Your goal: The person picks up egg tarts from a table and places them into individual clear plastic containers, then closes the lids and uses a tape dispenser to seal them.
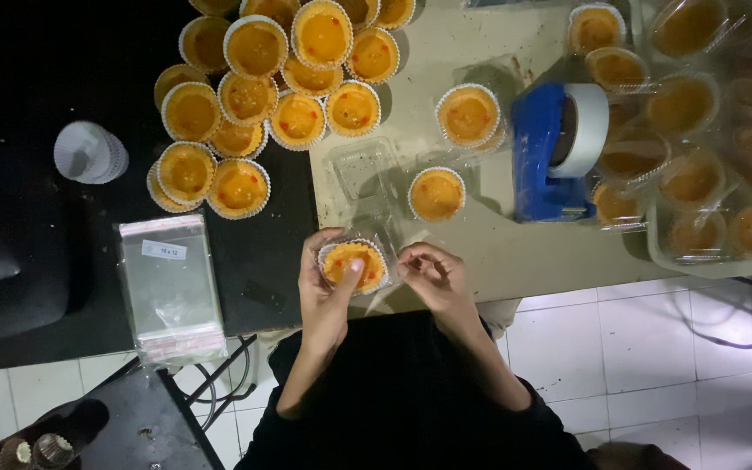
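Note:
My left hand holds an orange cake in a white paper cup, with the thumb resting on its top. A clear plastic wrap seems to surround the cake. My right hand is just to the right of it, fingers pinched on the edge of that clear plastic. Both hands are at the near edge of the beige table.
Several orange cakes in paper cups are piled on a black surface. Two more cakes and open clear boxes lie ahead. A blue tape dispenser, boxed cakes, stacked clear bags and stacked paper cups surround.

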